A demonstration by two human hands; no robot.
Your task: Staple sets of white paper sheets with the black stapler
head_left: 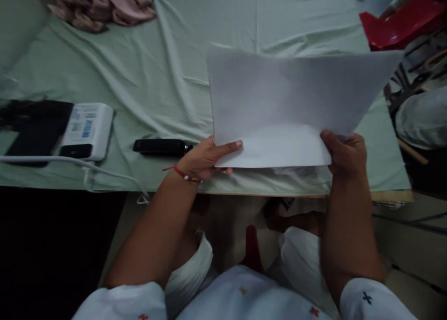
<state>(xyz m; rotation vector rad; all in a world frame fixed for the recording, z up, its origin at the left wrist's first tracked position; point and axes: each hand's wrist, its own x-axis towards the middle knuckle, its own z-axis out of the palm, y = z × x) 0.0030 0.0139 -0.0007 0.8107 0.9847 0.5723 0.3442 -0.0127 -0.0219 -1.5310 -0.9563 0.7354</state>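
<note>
A stack of white paper sheets (279, 96) is held up over the near edge of the table, its faces blank as far as I see. My left hand (213, 157) grips the lower left corner, thumb on top and fingers underneath. At the lower right corner my right hand (345, 155) is closed on the paper the same way, thumb over the front. How many sheets there are I cannot tell. Just left of my left hand lies a black oblong object (159, 146). Under the paper's lower edge a bit of clear plastic (296, 171) shows.
A pale green cloth (139, 83) covers the table. Pinkish crumpled fabric (108, 6) lies at the far left. A white power bank (89, 129) sits on the left, beside dark items (35, 129) and a white cable (101, 169). Red chairs (408, 22) stand to the right.
</note>
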